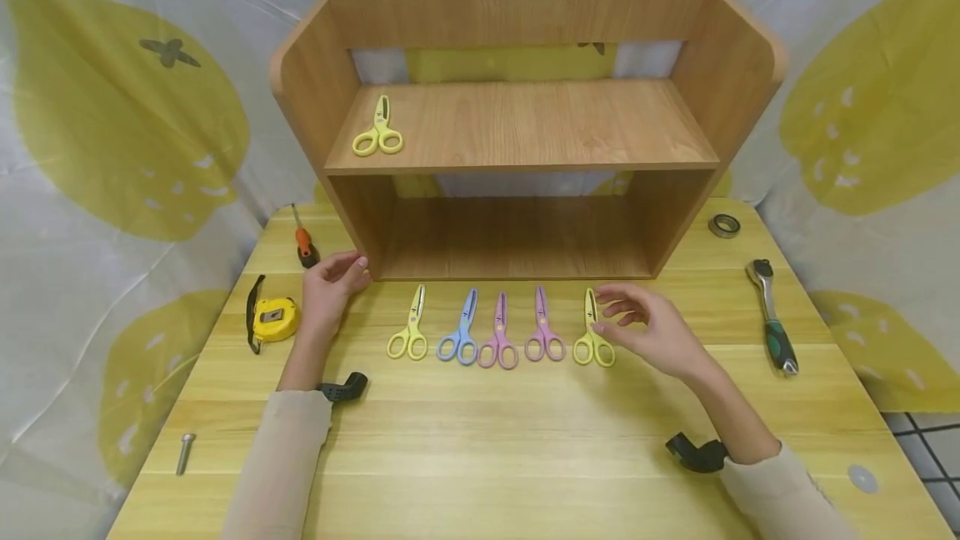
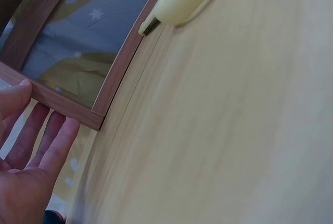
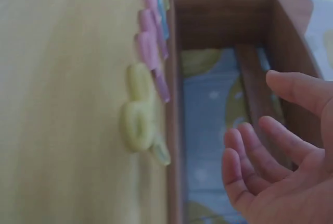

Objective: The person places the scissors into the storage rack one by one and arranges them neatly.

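Centrally, the wooden shelf point(image 1: 525, 125) stands upright, open side forward. The left hand point(image 1: 330, 290), fingers extended, touches its lower left corner, apparently bracing it. The right hand point(image 1: 647, 327), fingers parted and slightly bent, grips nothing beside the rightmost yellow scissors point(image 1: 588, 339), laid before the shelf, handles nearest, presumably for easy pickup.

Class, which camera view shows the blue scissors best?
The head view: the blue scissors show whole there, from tips to handles. The right wrist view shows only a blurred blue sliver; the left wrist view shows none of them.
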The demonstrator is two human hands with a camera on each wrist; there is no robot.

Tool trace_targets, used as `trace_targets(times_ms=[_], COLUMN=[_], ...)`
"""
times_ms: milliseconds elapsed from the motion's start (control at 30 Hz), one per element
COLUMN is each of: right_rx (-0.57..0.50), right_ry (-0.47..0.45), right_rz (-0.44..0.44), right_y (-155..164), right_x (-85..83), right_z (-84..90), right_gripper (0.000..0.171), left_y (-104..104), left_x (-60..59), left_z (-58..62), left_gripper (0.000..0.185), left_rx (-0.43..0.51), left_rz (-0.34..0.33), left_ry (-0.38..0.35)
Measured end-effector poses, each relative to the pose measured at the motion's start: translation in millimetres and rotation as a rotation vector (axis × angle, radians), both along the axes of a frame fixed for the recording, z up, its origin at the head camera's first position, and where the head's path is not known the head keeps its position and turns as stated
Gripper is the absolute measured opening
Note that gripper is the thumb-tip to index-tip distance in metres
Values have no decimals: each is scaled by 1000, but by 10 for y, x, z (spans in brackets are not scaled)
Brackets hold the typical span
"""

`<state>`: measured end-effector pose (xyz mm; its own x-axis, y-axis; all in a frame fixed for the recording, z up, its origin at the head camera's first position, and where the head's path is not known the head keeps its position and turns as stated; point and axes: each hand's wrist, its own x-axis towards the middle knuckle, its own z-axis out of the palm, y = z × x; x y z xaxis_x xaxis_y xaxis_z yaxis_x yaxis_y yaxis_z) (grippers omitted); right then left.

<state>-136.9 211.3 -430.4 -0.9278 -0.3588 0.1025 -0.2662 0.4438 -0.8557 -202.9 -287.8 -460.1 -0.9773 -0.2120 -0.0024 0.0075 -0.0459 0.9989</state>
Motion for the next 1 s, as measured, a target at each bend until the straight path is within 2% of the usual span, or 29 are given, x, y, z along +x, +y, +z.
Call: trace_targets(times_ms=[233, 533, 1000], right_rx=[39, 27, 59], right_ry=[-76, -164, -145], right_rz=[-54, -91, -92], right_y=[157, 199, 158], right_x=[51, 105, 117], right_z=[-277, -475, -633], right_gripper=[54, 60, 61], left_y=[-15, -19, 9], left_x=[-21, -8, 17], left_z=[-21, -29, 22], left_gripper=[31, 33, 32], left_rx=[-6, 0, -11], left_rz=[-2, -7, -11], left_ry=[-14, -12, -11])
